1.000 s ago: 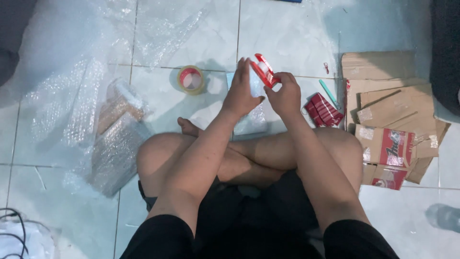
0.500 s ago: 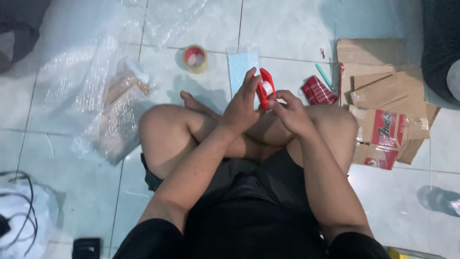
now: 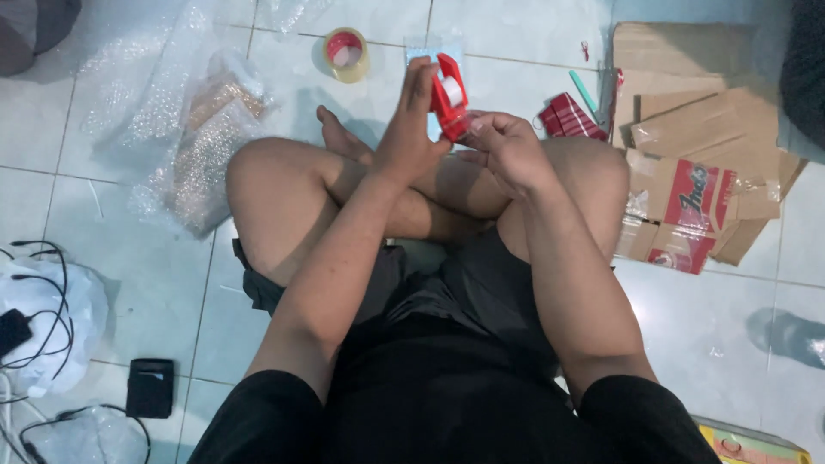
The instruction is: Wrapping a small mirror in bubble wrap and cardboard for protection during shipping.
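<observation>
**Both hands on the red tape holder, above the crossed legs**

A person sits on the tiled floor [image 3: 705,335] with legs crossed. Both hands meet in front, over the knees.

The left hand [image 3: 406,137] is closed around the red tape holder [image 3: 449,96]. Its fingers wrap the left side of the holder, and the fingertips reach up near the top. The right hand [image 3: 507,148] is closed too. It pinches the bottom end of the holder, just to the right of the left hand. The two hands almost touch.

The holder stands nearly upright. Its long side runs from near to far, with the top end pointing away from the person. A small white roll sits inside it near the top. Both hands are on it, so neither is closer; the left holds the middle and the right holds the low end.

Farther away on the floor, to the left, lies a roll of clear tape [image 3: 345,53]. Bubble wrap [image 3: 185,129] is spread on the far left. To the right sit a small red packet [image 3: 569,116] and a pile of flat cardboard [image 3: 687,120]. Near the person on the left are a black box [image 3: 149,387] and some black wires [image 3: 34,318].
</observation>
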